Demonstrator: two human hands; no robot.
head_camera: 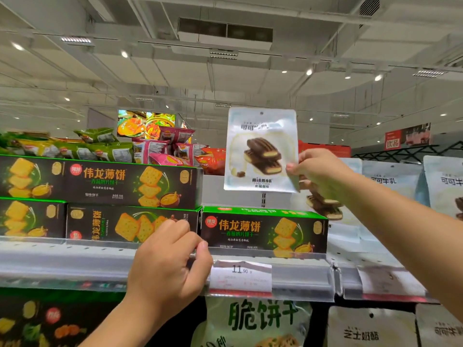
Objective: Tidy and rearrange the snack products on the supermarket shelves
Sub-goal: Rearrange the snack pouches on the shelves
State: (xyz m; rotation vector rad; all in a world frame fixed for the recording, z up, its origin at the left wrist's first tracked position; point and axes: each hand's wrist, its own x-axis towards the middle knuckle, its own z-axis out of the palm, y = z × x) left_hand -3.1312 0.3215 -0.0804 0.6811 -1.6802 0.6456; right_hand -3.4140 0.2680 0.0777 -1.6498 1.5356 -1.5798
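Note:
My right hand (319,174) pinches the lower right edge of a white pouch (260,149) printed with chocolate sandwich biscuits, and holds it upright above the top shelf. My left hand (166,264) is loosely curled in front of the shelf rail (300,279) and holds nothing; its knuckles cover part of a dark cracker box (120,222). A matching dark cracker box with a green top (263,231) lies just right of that hand, under the raised pouch.
More dark cracker boxes (100,181) are stacked on the left. Chip bags (160,149) lie heaped behind them. White pouches of the same kind (390,176) stand on the right. A price tag (240,276) hangs on the rail. Further pouches (258,321) fill the shelf below.

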